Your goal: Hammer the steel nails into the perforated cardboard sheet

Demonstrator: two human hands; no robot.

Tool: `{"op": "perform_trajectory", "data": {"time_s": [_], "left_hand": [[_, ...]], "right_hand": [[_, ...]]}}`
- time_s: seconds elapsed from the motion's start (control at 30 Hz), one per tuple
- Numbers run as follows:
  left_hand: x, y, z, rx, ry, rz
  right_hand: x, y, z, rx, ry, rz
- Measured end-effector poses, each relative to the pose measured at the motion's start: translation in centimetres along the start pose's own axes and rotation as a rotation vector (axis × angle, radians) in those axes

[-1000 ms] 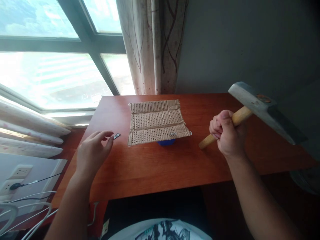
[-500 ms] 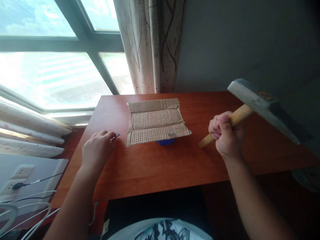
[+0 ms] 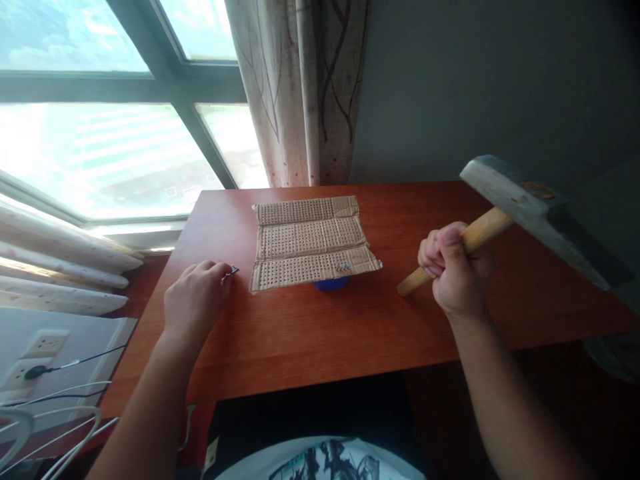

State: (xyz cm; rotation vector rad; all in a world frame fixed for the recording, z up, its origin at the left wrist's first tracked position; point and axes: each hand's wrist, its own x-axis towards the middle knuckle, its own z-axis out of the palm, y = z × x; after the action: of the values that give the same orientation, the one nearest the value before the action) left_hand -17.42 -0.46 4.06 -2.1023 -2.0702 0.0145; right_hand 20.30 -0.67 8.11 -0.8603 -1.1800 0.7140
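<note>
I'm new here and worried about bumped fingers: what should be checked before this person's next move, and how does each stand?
1. Right hand grips the hammer by its handle: ok.
2. Left hand clear of the hammer: ok, well apart.
3. Thin metal pieces held in the left hand: ok; exact count: cannot tell.
4. Perforated cardboard smooth: not ok, creased.
5. Cardboard steady: cannot tell; the blue object beneath is mostly hidden.

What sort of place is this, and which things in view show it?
Probably a room in a home, though it could be a small office: a wooden desk stands by a large window, with a branch-patterned curtain beside it.
</note>
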Motion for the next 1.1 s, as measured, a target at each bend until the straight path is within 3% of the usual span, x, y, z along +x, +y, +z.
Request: {"op": "perform_trajectory", "data": {"time_s": [0.37,0.5,0.6,0.73,0.83,0.93,1.1], "left_hand": [[-0.1,0.1,-0.8,-0.010,-0.161,0.021],[-0.2,-0.1,-1.4,-0.187,-0.073,-0.017],[-0.5,0.3,-2.5,-0.599,0.092,-0.106],[-1.1,3.1,-4.8,-1.161,0.229,-0.195],[-1.4,6.4,-6.1,-1.367,0.210,-0.117],[-1.1,9.5,-6.4,-1.388,0.134,0.025],[-0.1,12.4,-6.0,-1.164,0.190,0.189]], "right_hand": [[-0.1,-0.2,-0.1,0.030,0.001,-0.004],[-0.1,-0.1,-0.2,0.021,0.011,-0.007],[0.0,0.0,-0.2,0.023,0.017,-0.009],[0.0,0.0,-0.2,0.016,0.020,-0.008],[0.0,-0.1,-0.1,-0.005,0.019,-0.001],[-0.1,-0.2,0.0,-0.027,0.023,-0.002],[-0.2,-0.2,0.0,-0.029,0.028,-0.003]]}}
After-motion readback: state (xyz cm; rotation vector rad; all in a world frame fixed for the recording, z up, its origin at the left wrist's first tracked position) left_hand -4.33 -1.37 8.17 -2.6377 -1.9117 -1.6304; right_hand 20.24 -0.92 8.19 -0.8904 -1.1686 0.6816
